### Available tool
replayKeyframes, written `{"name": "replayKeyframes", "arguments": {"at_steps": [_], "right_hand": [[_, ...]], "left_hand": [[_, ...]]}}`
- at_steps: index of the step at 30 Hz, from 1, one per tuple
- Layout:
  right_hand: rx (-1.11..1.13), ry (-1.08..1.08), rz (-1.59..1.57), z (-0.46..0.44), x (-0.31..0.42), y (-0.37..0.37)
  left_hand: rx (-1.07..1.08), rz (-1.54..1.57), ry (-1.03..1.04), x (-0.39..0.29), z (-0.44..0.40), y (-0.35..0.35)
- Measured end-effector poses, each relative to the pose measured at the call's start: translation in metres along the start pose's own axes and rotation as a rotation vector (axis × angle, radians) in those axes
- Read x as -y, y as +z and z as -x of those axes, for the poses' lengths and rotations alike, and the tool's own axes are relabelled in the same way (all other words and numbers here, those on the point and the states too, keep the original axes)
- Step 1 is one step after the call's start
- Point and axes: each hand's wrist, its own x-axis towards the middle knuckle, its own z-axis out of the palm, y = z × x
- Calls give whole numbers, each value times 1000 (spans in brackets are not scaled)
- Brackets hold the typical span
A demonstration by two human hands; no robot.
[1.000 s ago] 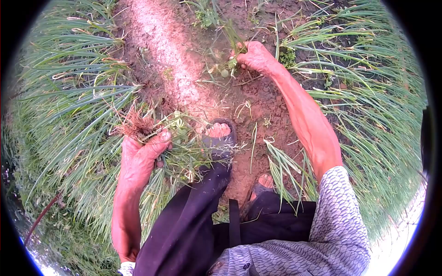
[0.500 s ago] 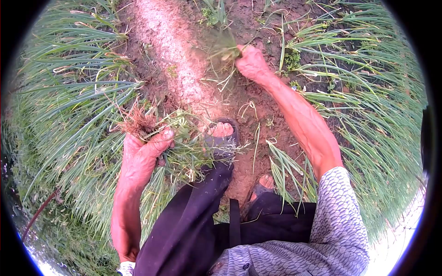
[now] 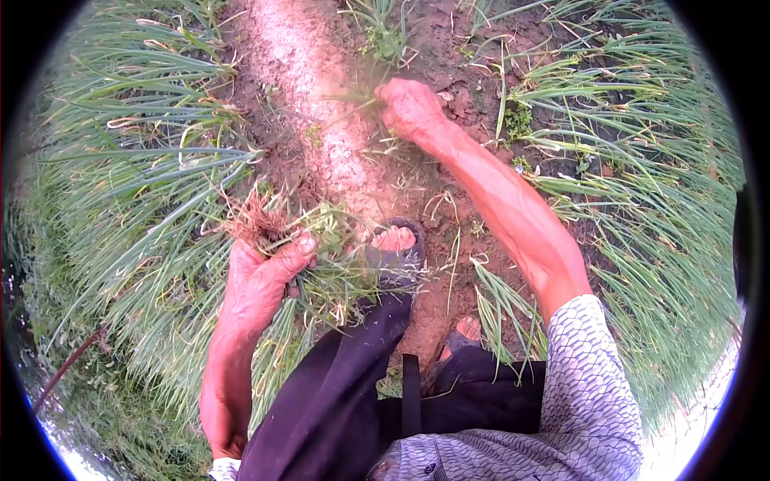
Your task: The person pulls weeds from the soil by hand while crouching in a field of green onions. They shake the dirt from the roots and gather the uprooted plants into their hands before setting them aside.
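Observation:
My left hand (image 3: pixel 269 276) is closed around a bunch of pulled weeds (image 3: pixel 341 276). Their brown, tangled roots (image 3: pixel 258 223) stick out above the thumb, and the green stems and seed heads hang toward my knee. Farther forward, over the soil path, my right hand (image 3: pixel 411 110) is closed with its back to me. Thin green grass (image 3: pixel 353 99) pokes out to the left of its fingers, partly blurred. The rest of what it grips is hidden behind the hand.
Rows of onion-like plants (image 3: pixel 160 192) lean in from the left, and more (image 3: pixel 634 176) from the right. Between them runs a bare soil path (image 3: pixel 301 72). My sandalled foot (image 3: pixel 395 240) stands on it. A small leafy weed (image 3: pixel 385 40) grows ahead.
My right hand has moved left and turned, and the grass in it now points left. My left hand still holds its bunch, appearing slightly farther right and lower.

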Motion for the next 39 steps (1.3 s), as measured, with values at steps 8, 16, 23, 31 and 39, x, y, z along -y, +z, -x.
{"name": "replayKeyframes", "arguments": {"at_steps": [8, 16, 23, 31, 39], "right_hand": [[113, -232, 256, -17, 16, -5], [65, -156, 281, -14, 10, 11], [38, -43, 278, -14, -3, 14], [-97, 136, 154, -13, -5, -2], [-311, 3, -376, 1, -55, -89]], "left_hand": [[3, 56, 46, -9, 4, 1], [50, 6, 44, -10, 9, -2], [40, 38, 59, -2, 16, -6], [-10, 53, 49, -1, 20, -12], [13, 46, 96, -6, 12, -2]]}}
